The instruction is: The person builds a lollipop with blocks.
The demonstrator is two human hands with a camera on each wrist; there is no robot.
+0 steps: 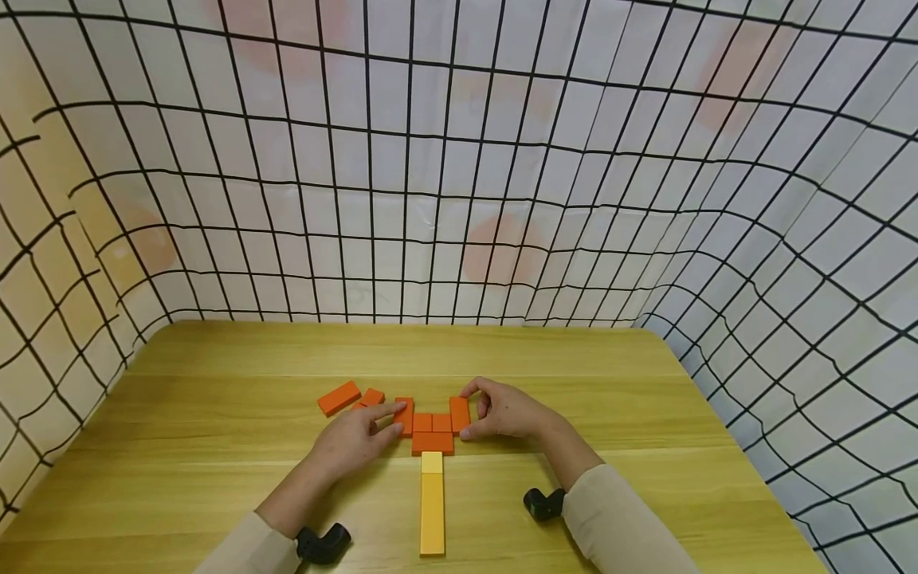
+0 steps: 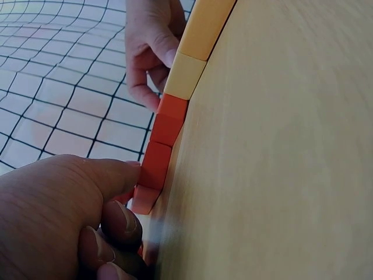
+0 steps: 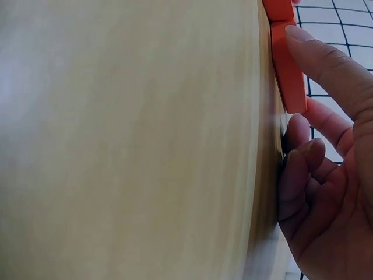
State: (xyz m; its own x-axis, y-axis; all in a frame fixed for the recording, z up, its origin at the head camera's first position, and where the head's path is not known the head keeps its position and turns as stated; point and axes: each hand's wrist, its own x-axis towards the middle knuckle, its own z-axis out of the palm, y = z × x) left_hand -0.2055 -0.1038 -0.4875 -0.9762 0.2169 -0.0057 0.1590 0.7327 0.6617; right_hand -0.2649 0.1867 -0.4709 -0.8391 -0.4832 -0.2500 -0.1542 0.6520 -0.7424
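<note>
Grip, right side: your right hand has the right upright orange block pinched end to end, index at the far end and thumb at the near one. Leaves its long inner side free to sit flush, I'd guess.
Grip, left side: your left hand has index and thumb on the left upright orange block, but I honestly can't tell if that's a real pinch or just a touch. Probably there to steady that side.
Orange middle: two small orange blocks sit side by side between the uprights, just above a wide orange block. Looks like they set the spacing for you.
Yellow stem: pale yellow block below the wide one, then a long yellow strip running toward you, pretty well centered.
Spares: loose orange blocks lie just past your left hand, one partly hidden. Seems handy for reaching.
Table: wood-grain top, yellowish, everything lying flat on it.
Wrists: black camera mounts by both of your light sleeves.
Room: black grid netting around the far edge and sides, pale backdrop behind with blurry reddish blobs.
</note>
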